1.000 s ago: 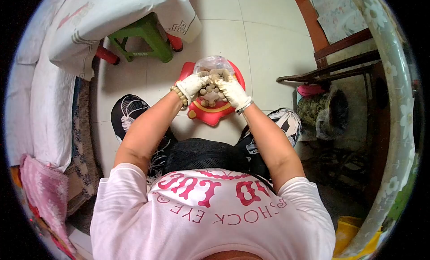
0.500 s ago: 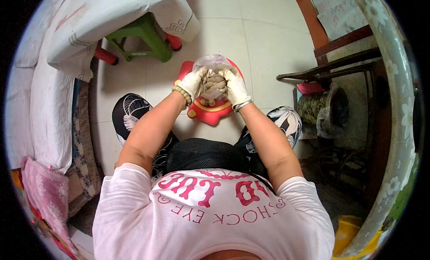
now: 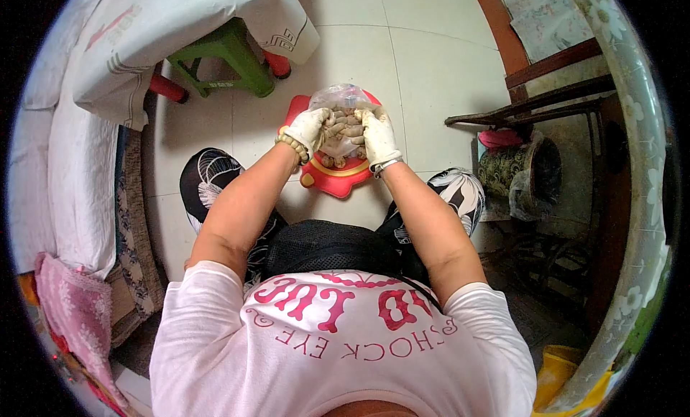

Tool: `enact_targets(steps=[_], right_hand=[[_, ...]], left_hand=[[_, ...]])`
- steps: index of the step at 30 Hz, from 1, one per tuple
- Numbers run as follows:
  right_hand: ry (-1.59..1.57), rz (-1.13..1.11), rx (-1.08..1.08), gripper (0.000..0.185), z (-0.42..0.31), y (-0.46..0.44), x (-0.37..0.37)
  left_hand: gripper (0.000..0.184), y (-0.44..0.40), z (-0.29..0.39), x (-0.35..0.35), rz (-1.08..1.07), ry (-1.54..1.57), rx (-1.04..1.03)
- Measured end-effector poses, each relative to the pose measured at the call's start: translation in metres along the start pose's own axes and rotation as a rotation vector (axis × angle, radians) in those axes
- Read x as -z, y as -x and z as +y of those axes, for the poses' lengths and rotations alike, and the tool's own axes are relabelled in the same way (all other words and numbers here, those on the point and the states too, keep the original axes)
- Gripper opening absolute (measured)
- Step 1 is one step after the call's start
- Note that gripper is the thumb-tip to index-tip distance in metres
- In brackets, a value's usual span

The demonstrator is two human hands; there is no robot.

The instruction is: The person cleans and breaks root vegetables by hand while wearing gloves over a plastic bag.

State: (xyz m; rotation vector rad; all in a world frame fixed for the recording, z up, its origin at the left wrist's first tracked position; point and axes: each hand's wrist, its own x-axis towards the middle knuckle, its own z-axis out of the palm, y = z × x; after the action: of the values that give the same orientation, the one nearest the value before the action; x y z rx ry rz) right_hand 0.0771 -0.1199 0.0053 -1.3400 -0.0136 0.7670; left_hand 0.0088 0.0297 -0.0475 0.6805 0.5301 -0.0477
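Our left hand (image 3: 310, 132) and right hand (image 3: 379, 138) each pinch a closed grip on the clear bag (image 3: 338, 95), over the red stool (image 3: 336, 183). Brownish pieces (image 3: 345, 132) seem bagged already; the bag looks untied, and what remains we cannot tell.

I have free floor (image 3: 438, 72) beyond and right of the bag (image 3: 336, 96), out to the rack (image 3: 535, 112). Ahead-left, the green stool (image 3: 248, 61) and hanging cloth (image 3: 194, 22) block me; nearer, knees (image 3: 460, 201) hem both sides.
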Motion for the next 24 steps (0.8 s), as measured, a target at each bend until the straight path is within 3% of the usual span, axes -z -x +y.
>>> enact_targets(steps=[8,11,13,14,17,20,22,23,24], right_hand=[[0.047,0.019,-0.001,0.016,-0.002,0.005,-0.004],[0.102,0.039,0.008,0.017,0.001,0.000,0.000],[0.115,0.050,-0.005,0.016,-0.003,0.004,-0.002],[0.131,0.060,-0.017,0.015,-0.007,0.007,-0.004],[0.144,0.014,-0.048,0.015,-0.017,0.016,-0.012],[0.160,0.002,0.031,0.015,-0.008,0.010,-0.012],[0.217,-0.035,0.150,0.016,0.010,0.000,-0.008],[0.275,-0.070,0.269,0.016,0.019,-0.005,-0.006],[0.276,-0.070,0.267,0.016,0.014,0.000,-0.010]], left_hand=[[0.037,0.012,0.011,-0.012,0.201,-0.224,0.034],[0.045,-0.011,-0.002,0.017,0.170,-0.510,-0.176],[0.050,0.025,0.019,-0.030,0.291,-0.566,-0.073],[0.050,0.013,0.013,-0.012,0.291,-0.566,-0.073],[0.051,-0.020,-0.004,0.035,0.113,-1.042,-0.343],[0.052,0.007,0.007,-0.012,0.253,-0.951,-0.181],[0.054,0.030,0.009,-0.042,0.225,-1.111,-0.231],[0.056,0.028,0.004,-0.025,0.038,-1.705,-0.426],[0.056,0.028,0.002,-0.026,0.039,-1.704,-0.425]])
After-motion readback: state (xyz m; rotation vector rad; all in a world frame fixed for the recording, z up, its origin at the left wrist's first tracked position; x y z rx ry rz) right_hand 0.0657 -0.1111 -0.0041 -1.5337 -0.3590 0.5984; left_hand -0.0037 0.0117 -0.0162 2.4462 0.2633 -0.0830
